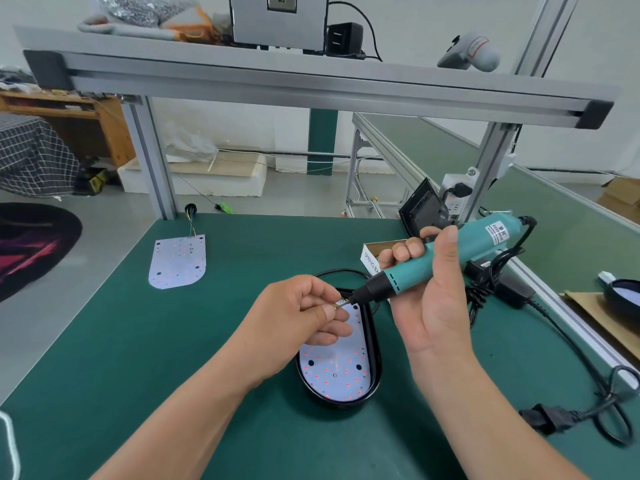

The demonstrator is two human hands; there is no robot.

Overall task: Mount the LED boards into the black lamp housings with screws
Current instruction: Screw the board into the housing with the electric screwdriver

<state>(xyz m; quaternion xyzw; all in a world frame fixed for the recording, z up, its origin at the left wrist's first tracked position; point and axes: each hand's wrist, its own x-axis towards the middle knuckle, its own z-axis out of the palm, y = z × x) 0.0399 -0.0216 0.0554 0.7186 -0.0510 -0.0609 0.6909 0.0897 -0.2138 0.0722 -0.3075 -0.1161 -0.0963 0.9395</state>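
Two bare hands work over a black lamp housing (373, 329) on the green worktop (207, 341). Its long axis runs away from the person, and an LED board (334, 372) is seated inside. Above its far end, the left hand (304, 306) has a narrow grip, pinching a small screw (337, 305) at the bit tip. The right hand (433, 303) wraps a teal electric screwdriver (446, 258) pointing down-left. Left fingers lie between bit and board. Farther off are a cardboard box (372, 258) and, left, a spare LED board (178, 261).
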